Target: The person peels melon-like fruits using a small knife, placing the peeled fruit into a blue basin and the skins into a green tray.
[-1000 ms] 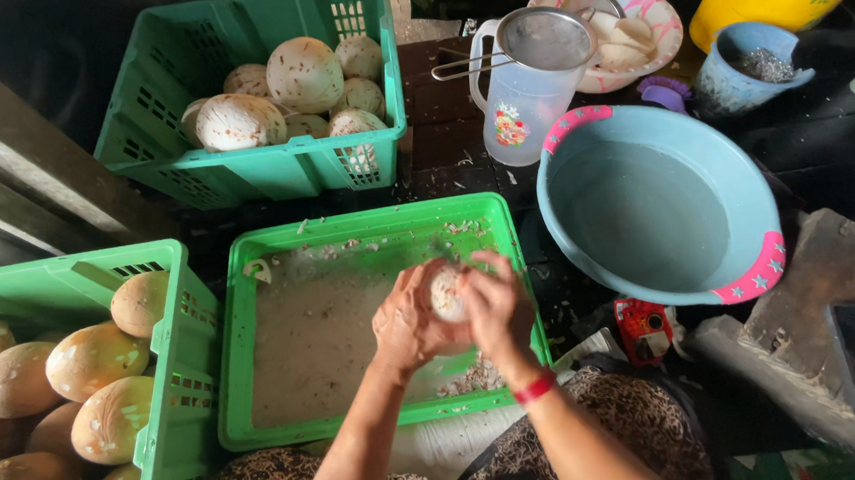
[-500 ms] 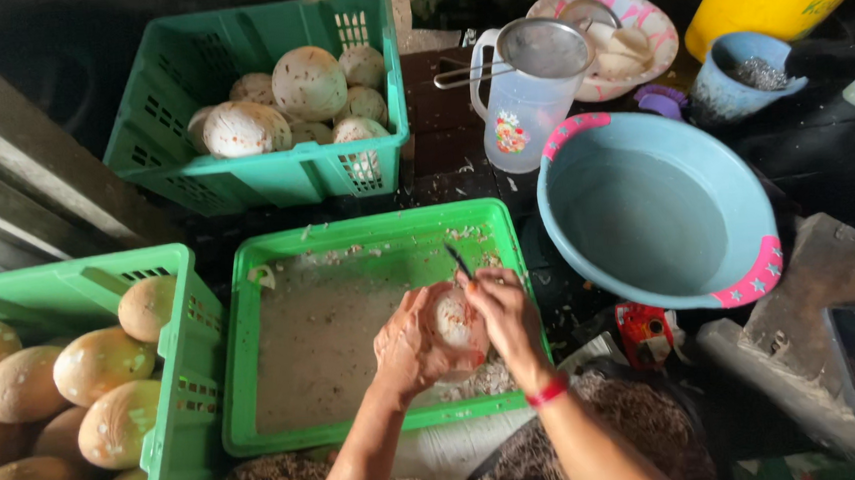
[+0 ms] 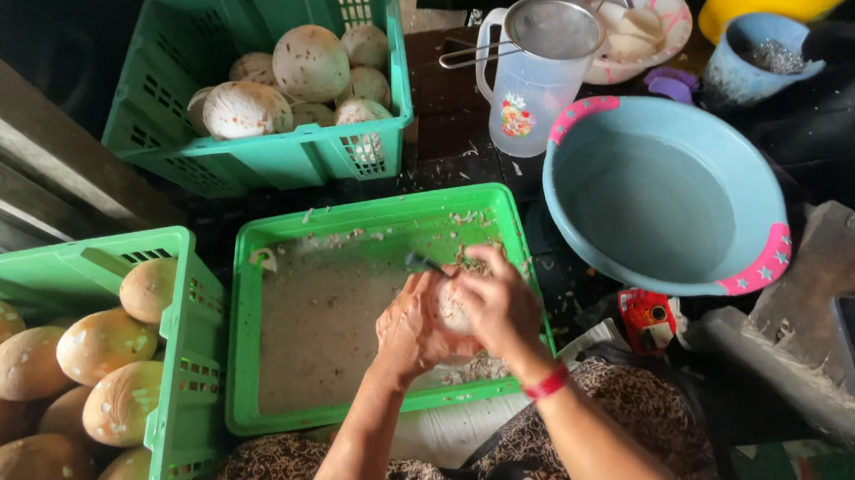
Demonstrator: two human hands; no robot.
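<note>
Dark, littered floor, green crates all round. Left hand [image 3: 412, 329] cups a pale peeled coconut [image 3: 449, 309] over the shallow green tray [image 3: 290, 420] (shavings collect there); right hand [image 3: 497, 300] clenches a small blade [image 3: 421, 262] against it. Blue basin [image 3: 741, 278] alongside.

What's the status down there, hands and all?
Left hand cups a pale coconut. Right hand grips a small tool against it, over the green tray. Nothing in the way.
</note>
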